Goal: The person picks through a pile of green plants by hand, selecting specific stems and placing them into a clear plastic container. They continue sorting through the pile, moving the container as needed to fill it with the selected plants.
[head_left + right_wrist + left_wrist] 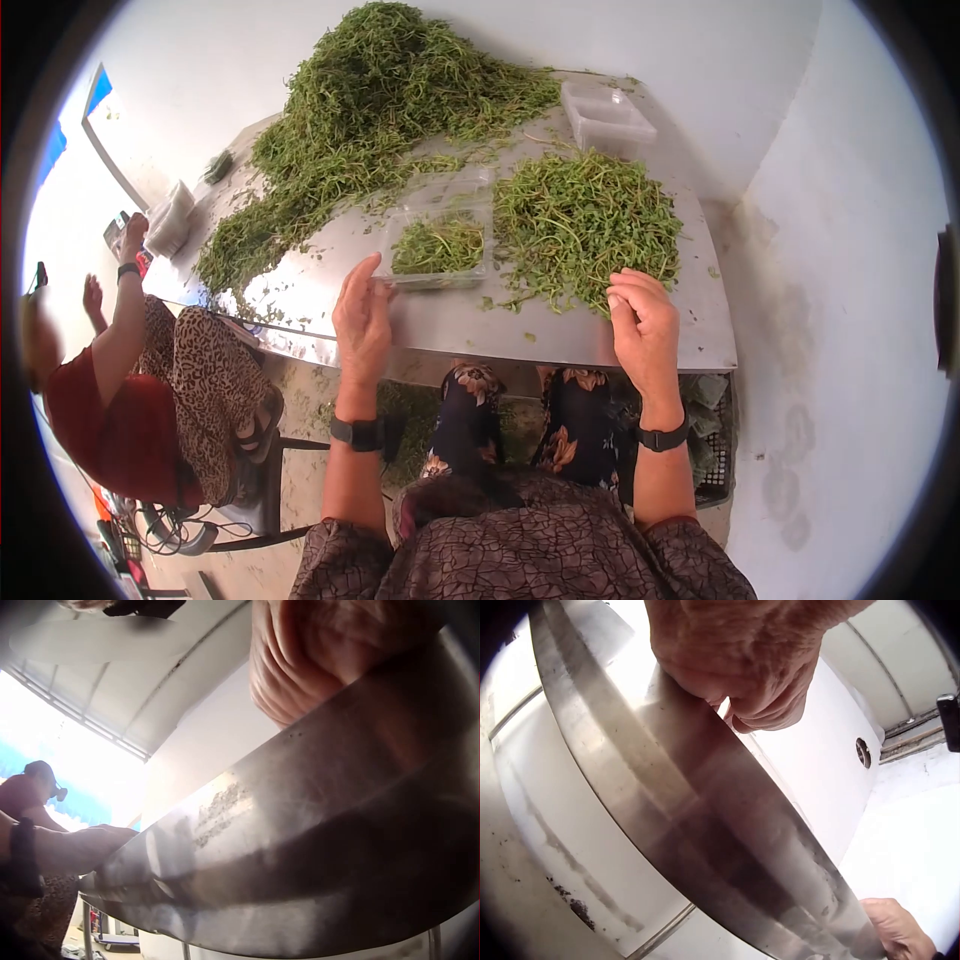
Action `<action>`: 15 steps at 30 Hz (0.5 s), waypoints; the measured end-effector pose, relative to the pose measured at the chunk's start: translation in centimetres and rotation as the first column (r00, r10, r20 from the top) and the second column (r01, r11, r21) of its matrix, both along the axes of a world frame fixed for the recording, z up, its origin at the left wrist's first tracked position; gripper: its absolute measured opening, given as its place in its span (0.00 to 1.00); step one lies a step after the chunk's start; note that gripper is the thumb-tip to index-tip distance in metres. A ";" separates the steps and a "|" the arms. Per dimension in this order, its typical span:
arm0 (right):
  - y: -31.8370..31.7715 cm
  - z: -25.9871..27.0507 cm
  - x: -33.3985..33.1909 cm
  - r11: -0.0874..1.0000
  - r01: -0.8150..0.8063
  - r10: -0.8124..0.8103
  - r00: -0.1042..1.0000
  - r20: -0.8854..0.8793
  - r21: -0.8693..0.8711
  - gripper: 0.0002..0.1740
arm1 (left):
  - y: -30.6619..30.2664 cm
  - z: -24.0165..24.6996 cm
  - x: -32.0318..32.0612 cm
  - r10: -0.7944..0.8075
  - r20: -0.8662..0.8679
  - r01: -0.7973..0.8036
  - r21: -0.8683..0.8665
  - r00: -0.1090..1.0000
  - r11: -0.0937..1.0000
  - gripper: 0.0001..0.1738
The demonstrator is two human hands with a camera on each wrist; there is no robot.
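Observation:
A clear plastic box with its lid tipped back stands near the front of the metal table. Green leafy stems lie inside it. Beside the box's front left corner is my left hand, fingers mostly straight and pointing up. My right hand is at the front right border of a loose pile of greens, its fingers loosely bent. Both wrist views show the hands over the table's front edge, with the fingertips partly hidden behind it.
A big heap of greens covers the back left. Stacked clear boxes stand at the back right, more boxes at the far left. Another person sits at the left. A dark crate is below the right end.

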State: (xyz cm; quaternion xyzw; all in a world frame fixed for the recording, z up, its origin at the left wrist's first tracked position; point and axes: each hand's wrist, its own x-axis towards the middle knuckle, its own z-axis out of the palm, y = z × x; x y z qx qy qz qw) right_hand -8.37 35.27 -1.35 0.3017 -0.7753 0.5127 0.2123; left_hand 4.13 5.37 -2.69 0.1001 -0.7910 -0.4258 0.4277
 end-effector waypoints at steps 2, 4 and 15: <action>0.0 0.1 0.0 1.000 0.005 -0.004 1.000 -0.024 0.025 0.06 | -0.1 0.0 0.1 0.018 0.015 -0.019 0.015 1.000 1.000 0.20; 0.0 0.0 0.0 1.000 0.004 -0.003 0.999 -0.041 0.030 0.06 | 0.0 0.3 0.2 0.031 0.032 -0.032 0.029 0.999 0.999 0.21; 0.1 -0.2 -0.4 0.998 0.031 -0.024 0.994 -0.105 0.061 0.05 | 2.9 7.1 3.1 0.098 0.110 -0.051 -0.370 0.989 0.928 0.19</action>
